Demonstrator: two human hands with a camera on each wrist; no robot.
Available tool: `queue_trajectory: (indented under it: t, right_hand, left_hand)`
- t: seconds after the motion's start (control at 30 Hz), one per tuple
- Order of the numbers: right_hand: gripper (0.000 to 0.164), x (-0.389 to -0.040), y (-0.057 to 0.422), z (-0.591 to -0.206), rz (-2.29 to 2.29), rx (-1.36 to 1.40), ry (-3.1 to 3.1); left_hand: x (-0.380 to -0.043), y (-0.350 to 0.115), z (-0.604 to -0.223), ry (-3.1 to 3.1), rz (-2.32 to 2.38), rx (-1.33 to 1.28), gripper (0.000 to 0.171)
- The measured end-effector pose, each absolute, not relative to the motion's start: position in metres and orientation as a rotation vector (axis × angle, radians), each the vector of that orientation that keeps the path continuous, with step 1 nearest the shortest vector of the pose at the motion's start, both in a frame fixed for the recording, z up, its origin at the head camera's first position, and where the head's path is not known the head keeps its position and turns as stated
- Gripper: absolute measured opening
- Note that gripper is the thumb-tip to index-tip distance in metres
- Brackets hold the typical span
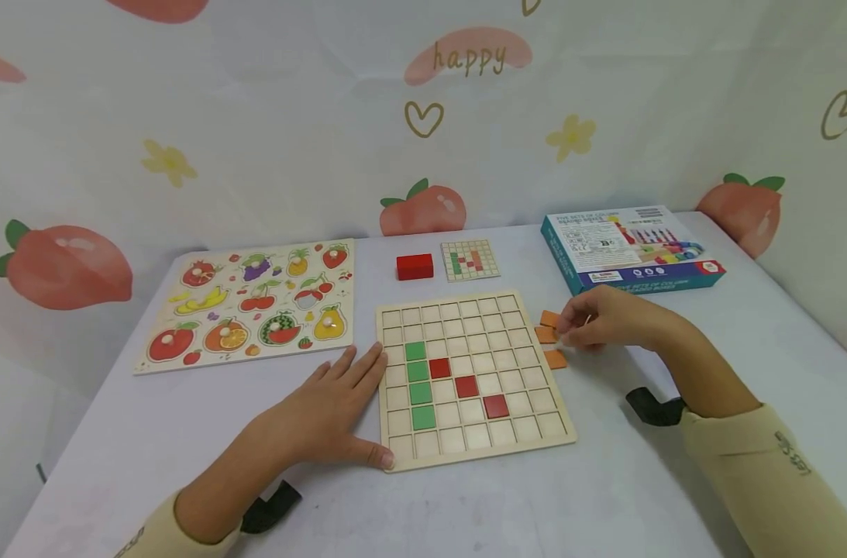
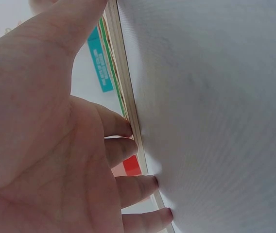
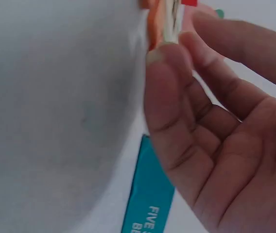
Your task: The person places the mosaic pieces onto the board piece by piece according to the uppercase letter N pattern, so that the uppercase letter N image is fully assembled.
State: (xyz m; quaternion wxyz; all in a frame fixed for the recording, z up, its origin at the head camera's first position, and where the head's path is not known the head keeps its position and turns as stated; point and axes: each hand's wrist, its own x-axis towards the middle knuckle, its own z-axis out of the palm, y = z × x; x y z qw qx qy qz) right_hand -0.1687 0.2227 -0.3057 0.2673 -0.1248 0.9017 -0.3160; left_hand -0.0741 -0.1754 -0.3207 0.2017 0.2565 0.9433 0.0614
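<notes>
A wooden grid board lies on the table, with several green tiles in a column and three red tiles stepping down to the right. My left hand rests along its left edge, fingers straight, thumb at the near-left corner. In the left wrist view those fingertips meet the wooden edge. At the board's right side lie orange tiles. Over them is my right hand, fingers bent and fingertips right at the tiles; I cannot tell whether it pinches one.
A small patterned card and a red block lie behind the board. At the back left is a fruit knob puzzle. A flat teal and white box lies at the back right, beyond the right hand. A printed cloth hangs behind.
</notes>
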Motion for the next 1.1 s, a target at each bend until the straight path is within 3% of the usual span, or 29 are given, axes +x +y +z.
queue_trajectory:
  t: [0.47,1.1]
  right_hand:
    - [0.02,-0.1681,0.2192,-0.3102,-0.686,-0.481,2.405]
    - [0.015,-0.1704,0.2249,-0.3174,-0.792,-0.583,2.359]
  left_hand:
    - [-0.0738,-0.1747,-0.3208,2.639,0.163,0.721,0.128]
    - [-0.0737,-0.1757,-0.3221,2.637,0.163,0.716,0.128]
